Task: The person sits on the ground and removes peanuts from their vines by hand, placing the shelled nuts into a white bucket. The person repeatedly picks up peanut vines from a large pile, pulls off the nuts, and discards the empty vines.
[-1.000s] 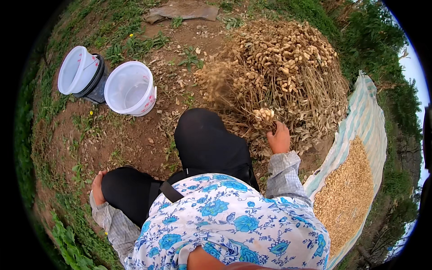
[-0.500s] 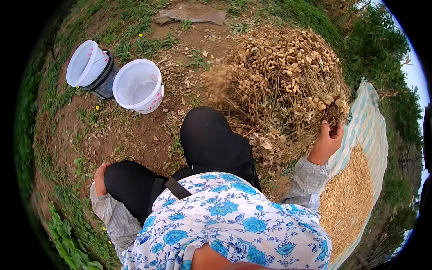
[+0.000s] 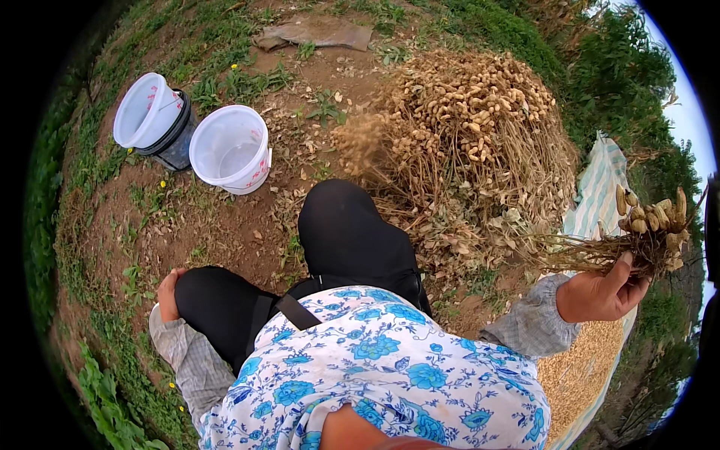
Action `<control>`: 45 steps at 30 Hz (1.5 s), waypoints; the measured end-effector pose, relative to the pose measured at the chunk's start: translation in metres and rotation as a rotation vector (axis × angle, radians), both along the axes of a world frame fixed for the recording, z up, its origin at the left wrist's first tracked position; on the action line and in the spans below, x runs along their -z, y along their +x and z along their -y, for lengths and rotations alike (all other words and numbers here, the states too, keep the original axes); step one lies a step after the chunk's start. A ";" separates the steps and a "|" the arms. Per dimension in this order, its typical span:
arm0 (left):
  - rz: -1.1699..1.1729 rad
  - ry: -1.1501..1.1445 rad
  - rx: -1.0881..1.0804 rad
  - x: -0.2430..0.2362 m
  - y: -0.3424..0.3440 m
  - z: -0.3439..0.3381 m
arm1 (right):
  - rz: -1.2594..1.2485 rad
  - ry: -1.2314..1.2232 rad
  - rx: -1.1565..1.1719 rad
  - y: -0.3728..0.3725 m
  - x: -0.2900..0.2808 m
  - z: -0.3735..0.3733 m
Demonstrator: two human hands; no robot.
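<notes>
Raised at the right, my right hand [image 3: 604, 295] is closed round a bunch of dried peanut plants [image 3: 651, 244]. Pods cluster at the bunch's far end, and its thin dry stems trail left. The hand is above a striped plastic sheet [image 3: 596, 199] with a spread of loose tan grain-like pieces or pods [image 3: 581, 367], too small to tell which. My left hand [image 3: 166, 296] rests against the outer side of my left knee, its fingers mostly hidden. Ahead to the right stands a big heap of peanut plants [image 3: 480, 135], pods facing up.
At the left stand a white bucket [image 3: 229, 150] and another white bucket [image 3: 142, 112] set in a dark one [image 3: 176, 146]. A brown sack [image 3: 315, 36] lies flat on the soil at the back. Grass and weeds border the ground, with bushes [image 3: 626, 75] at the right.
My right hand has moved right and nearer, away from the heap's edge, lifting the bunch of peanut plants clear of it. My left hand stays by the knee.
</notes>
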State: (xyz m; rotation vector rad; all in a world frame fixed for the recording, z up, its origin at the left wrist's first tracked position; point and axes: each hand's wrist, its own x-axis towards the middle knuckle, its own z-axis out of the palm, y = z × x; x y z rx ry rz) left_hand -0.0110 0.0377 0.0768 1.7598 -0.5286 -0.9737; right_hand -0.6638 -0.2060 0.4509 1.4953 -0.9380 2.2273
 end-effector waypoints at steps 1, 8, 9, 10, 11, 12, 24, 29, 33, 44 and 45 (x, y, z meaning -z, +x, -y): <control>-0.083 -0.004 -0.021 0.001 -0.001 0.000 | -0.005 -0.030 0.009 -0.003 -0.007 -0.003; -0.027 0.001 -0.085 -0.060 -0.035 0.032 | 0.038 -0.136 -0.616 0.081 -0.043 0.045; 0.094 -0.035 0.006 -0.067 -0.027 0.032 | 0.056 -0.129 -0.698 0.108 -0.044 0.054; 0.011 -0.020 -0.054 -0.100 -0.047 0.052 | 0.057 -0.090 -0.754 0.131 -0.042 0.062; 0.046 -0.089 -0.061 -0.112 -0.049 0.058 | 0.072 -0.062 -0.829 0.154 -0.038 0.067; 0.059 -0.148 -0.069 -0.127 -0.053 0.060 | 0.124 0.046 -0.953 0.189 -0.028 0.068; 0.121 -0.333 0.148 -0.213 -0.141 0.139 | -0.166 1.166 -1.537 0.387 0.183 0.076; 0.022 -0.310 -0.001 -0.177 -0.140 0.160 | -0.431 1.215 -1.390 0.416 0.239 0.063; -0.154 -0.340 -0.087 -0.173 -0.125 0.165 | -0.488 1.167 -1.577 0.426 0.250 0.041; -0.390 -0.322 -0.248 -0.144 -0.089 0.148 | -0.997 0.810 -1.814 0.420 0.264 0.039; -0.365 -0.335 -0.246 -0.140 -0.085 0.147 | -0.983 0.829 -1.864 0.421 0.260 0.043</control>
